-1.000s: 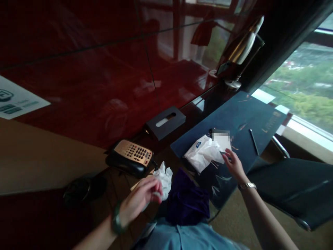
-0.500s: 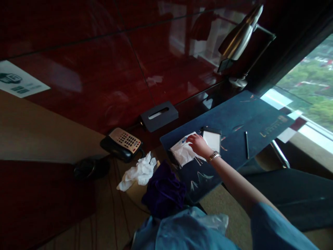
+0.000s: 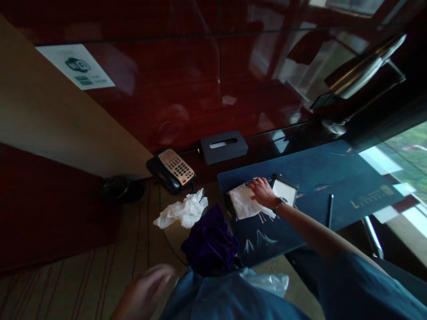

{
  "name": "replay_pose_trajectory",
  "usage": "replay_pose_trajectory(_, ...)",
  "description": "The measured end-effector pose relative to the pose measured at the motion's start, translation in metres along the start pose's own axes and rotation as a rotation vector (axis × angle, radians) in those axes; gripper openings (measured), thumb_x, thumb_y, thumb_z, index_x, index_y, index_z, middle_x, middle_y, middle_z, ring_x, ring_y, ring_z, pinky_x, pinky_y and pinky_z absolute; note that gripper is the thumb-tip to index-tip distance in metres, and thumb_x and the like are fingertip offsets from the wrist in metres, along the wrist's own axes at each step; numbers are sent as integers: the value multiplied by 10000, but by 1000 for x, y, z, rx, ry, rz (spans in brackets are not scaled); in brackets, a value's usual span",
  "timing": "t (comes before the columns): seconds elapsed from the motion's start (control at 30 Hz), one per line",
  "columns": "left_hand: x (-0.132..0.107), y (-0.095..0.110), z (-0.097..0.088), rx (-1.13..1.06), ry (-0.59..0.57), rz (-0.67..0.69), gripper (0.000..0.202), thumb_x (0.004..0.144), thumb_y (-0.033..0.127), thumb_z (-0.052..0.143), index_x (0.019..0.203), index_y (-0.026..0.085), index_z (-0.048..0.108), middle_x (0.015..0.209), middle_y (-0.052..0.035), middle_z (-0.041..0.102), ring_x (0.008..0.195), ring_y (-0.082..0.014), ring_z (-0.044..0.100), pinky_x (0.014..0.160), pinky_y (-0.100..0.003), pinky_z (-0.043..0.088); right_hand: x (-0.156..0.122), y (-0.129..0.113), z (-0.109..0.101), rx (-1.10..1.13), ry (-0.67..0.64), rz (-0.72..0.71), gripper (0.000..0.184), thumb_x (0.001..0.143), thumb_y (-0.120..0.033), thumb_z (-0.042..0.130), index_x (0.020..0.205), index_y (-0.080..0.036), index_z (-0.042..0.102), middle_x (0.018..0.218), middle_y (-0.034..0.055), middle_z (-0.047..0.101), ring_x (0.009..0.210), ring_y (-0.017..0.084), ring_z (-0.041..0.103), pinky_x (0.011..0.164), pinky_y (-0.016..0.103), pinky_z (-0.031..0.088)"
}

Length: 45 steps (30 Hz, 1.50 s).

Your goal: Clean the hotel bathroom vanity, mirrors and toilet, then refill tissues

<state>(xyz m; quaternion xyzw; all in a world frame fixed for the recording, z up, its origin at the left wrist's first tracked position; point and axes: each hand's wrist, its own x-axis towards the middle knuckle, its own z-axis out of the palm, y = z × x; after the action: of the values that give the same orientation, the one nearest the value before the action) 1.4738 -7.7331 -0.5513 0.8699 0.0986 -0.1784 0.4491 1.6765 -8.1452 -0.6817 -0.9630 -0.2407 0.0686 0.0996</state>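
My right hand (image 3: 262,192) lies over a flattened, wrinkled white bag (image 3: 242,206) on the desk. Its fingers are apart and reach across the upper part of the bag, hiding some of it. Just beyond the wrist, a white pad in a dark holder (image 3: 285,191) touches or nearly touches the bag. My left hand (image 3: 147,289) hangs low in front of my body at the lower left, smeared by motion, so its fingers cannot be made out. Near it are a dark purple cloth (image 3: 211,242) and a crumpled white plastic bag (image 3: 187,211).
A telephone (image 3: 173,169) and a grey tissue box (image 3: 225,146) stand along the wall. A dark bin (image 3: 122,189) is on the floor at left. On the blue desk mat (image 3: 340,169) lies a pen (image 3: 330,211), with a lamp (image 3: 363,82) behind. A chair fills the lower right.
My left hand has come into view at the lower left. The camera view has shifted. My right hand has moved further over the flattened white bag, covering its blue mark.
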Motion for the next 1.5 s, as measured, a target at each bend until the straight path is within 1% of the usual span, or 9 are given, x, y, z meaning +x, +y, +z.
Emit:
replay_pose_trajectory(0.1, 80, 34, 30, -68, -16, 163, 229, 845, 432, 639, 943, 268, 764, 1056, -85, 751, 1025, -271, 682, 943, -378, 527, -10, -3, 1, 2, 54, 32, 229, 806, -204, 754, 1022, -169, 683, 1052, 132, 640, 1068, 312, 509, 1020, 486, 368)
replay_pose_trajectory(0.23, 192, 84, 116, -252, -103, 109, 349, 832, 230, 602, 1166, 161, 678, 1283, -151, 660, 1145, -266, 622, 960, -366, 500, -19, -9, 0, 7, 59, 54, 125, 856, -93, 608, 902, -189, 675, 958, 104, 633, 1003, 278, 509, 989, 457, 380)
replay_pose_trajectory(0.4, 258, 91, 209, -300, -184, -18, 352, 735, 168, 728, 1084, 123, 713, 1163, -166, 710, 1083, -289, 641, 961, -364, 467, -26, -15, 0, 27, 44, 52, 274, 871, -12, 465, 846, -197, 666, 898, 89, 628, 949, 261, 521, 939, 420, 404)
replay_pose_trajectory(0.53, 259, 77, 223, -386, -277, -137, 17, 709, 129, 713, 704, 144, 718, 697, -42, 698, 760, -211, 635, 767, -317, 468, -36, -11, 6, 94, 18, 29, 240, 921, -74, 470, 908, -196, 676, 945, 96, 650, 977, 275, 544, 918, 419, 416)
replay_pose_trajectory(0.6, 252, 75, 221, -465, -287, -201, 74, 756, 176, 695, 696, 134, 708, 632, -20, 660, 655, -171, 593, 687, -297, 442, -41, -6, 11, 88, 31, -17, 252, 932, -75, 460, 1005, -198, 667, 1018, 100, 660, 1017, 271, 549, 956, 419, 402)
replay_pose_trajectory(1.03, 237, 88, 225, -786, -137, -367, 202, 682, 298, 793, 725, 124, 699, 693, -55, 704, 663, -166, 623, 676, -284, 457, -41, 14, 11, 173, 195, -234, 221, 959, -137, 552, 1129, -234, 653, 981, 48, 656, 942, 236, 525, 921, 402, 379)
replay_pose_trajectory(1.23, 230, 87, 230, -626, -231, -296, 342, 652, 261, 801, 954, 110, 749, 918, -103, 756, 815, -224, 668, 757, -318, 478, -36, 12, 21, 228, 346, -216, 182, 913, -94, 578, 918, -230, 699, 963, 64, 618, 924, 246, 501, 903, 419, 400)
replay_pose_trajectory(1.4, 232, 81, 234, -331, -297, -289, 198, 549, 156, 825, 728, 115, 752, 734, -82, 711, 812, -281, 646, 732, -348, 452, -36, 3, 25, 257, 357, -249, 192, 938, -130, 561, 801, -211, 669, 898, 58, 621, 887, 232, 510, 837, 388, 410)
replay_pose_trajectory(1.5, 229, 82, 232, -264, -365, -257, 218, 683, 278, 779, 821, 109, 768, 780, -81, 721, 828, -264, 650, 726, -335, 455, -35, 3, 24, 290, 314, -257, 220, 961, -124, 510, 814, -199, 657, 823, 46, 616, 824, 212, 518, 787, 361, 414)
